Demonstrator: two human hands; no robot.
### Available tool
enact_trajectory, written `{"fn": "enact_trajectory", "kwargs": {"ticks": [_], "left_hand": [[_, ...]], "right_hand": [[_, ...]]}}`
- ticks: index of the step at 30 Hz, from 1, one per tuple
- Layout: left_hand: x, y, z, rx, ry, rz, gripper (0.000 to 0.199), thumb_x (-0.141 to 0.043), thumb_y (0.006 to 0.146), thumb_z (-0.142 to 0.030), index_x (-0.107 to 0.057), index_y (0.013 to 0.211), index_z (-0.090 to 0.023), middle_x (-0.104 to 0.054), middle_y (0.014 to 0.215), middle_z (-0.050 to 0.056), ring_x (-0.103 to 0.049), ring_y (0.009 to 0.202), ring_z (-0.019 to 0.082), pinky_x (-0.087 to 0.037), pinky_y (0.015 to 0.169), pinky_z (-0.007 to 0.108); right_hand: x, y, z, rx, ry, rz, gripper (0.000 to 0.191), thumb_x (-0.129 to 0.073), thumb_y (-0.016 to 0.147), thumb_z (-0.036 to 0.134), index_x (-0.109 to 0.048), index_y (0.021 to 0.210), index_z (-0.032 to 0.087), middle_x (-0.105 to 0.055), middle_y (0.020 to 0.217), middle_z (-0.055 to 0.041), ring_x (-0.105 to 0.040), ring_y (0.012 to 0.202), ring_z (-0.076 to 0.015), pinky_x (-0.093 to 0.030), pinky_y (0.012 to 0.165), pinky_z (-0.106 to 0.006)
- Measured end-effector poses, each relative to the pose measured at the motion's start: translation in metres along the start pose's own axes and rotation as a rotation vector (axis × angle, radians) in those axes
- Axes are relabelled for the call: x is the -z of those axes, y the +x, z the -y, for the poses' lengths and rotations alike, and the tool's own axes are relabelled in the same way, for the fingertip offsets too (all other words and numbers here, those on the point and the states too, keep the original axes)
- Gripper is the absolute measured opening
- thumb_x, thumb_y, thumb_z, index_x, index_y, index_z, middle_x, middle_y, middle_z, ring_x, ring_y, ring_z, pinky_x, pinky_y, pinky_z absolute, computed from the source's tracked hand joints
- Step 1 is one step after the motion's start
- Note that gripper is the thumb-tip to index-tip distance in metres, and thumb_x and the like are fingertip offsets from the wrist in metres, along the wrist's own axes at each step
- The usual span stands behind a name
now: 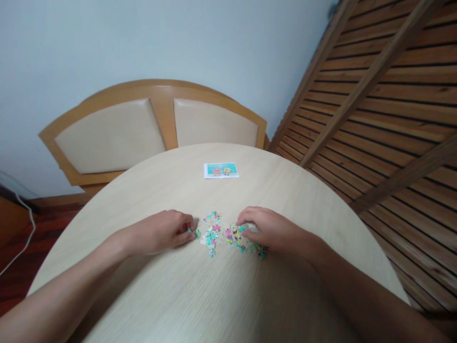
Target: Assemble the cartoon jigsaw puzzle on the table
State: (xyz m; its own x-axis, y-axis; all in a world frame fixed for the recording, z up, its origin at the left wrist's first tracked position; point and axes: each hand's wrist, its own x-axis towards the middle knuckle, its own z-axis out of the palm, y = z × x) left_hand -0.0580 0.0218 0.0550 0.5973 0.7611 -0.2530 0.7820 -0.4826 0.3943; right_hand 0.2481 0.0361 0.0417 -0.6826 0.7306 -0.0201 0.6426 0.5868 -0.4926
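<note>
Small jigsaw puzzle pieces [212, 234] in teal, pink, yellow and white lie in a loose heap on the round table [171, 290]. At the heap's left side, my left hand [162, 231] is closed, with curled fingers on green puzzle pieces [196, 233]. My right hand [266, 227] curves in from the right, its thumb and fingertips pinched around a teal puzzle piece [241, 228]. More pieces [262, 251] lie partly under that hand. Beyond the heap rests a picture card [221, 170] showing a pink and a yellow cartoon figure on teal.
A wooden bench back with cream padded panels [114, 138] stands behind the table, against a pale wall [160, 38]. Slatted wooden panelling [385, 105] leans along the right side. A white cable [30, 228] hangs at the far left above the dark red floor.
</note>
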Motion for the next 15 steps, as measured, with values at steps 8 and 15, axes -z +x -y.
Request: {"fn": "enact_trajectory", "kwargs": {"ticks": [8, 15], "left_hand": [[-0.003, 0.011, 0.003, -0.056, -0.250, -0.106, 0.024, -0.049, 0.097, -0.032, -0.068, 0.092, -0.017, -0.070, 0.081, 0.002, -0.057, 0.067, 0.013, -0.042, 0.062, 0.024], [-0.011, 0.020, -0.003, -0.085, -0.472, -0.191, 0.032, -0.047, 0.099, -0.036, -0.071, 0.106, -0.016, -0.073, 0.093, 0.006, -0.064, 0.079, 0.016, -0.051, 0.072, 0.027]], "right_hand": [[0.006, 0.002, -0.001, -0.148, 0.063, -0.135, 0.020, -0.056, 0.087, 0.011, -0.071, 0.096, 0.018, -0.075, 0.089, -0.0051, -0.068, 0.081, -0.0194, -0.049, 0.076, -0.030], [0.021, -0.013, -0.010, -0.194, -0.015, -0.034, 0.045, -0.072, 0.083, 0.040, -0.067, 0.123, 0.018, -0.068, 0.124, -0.0116, -0.064, 0.110, -0.0282, -0.048, 0.095, -0.038]]}}
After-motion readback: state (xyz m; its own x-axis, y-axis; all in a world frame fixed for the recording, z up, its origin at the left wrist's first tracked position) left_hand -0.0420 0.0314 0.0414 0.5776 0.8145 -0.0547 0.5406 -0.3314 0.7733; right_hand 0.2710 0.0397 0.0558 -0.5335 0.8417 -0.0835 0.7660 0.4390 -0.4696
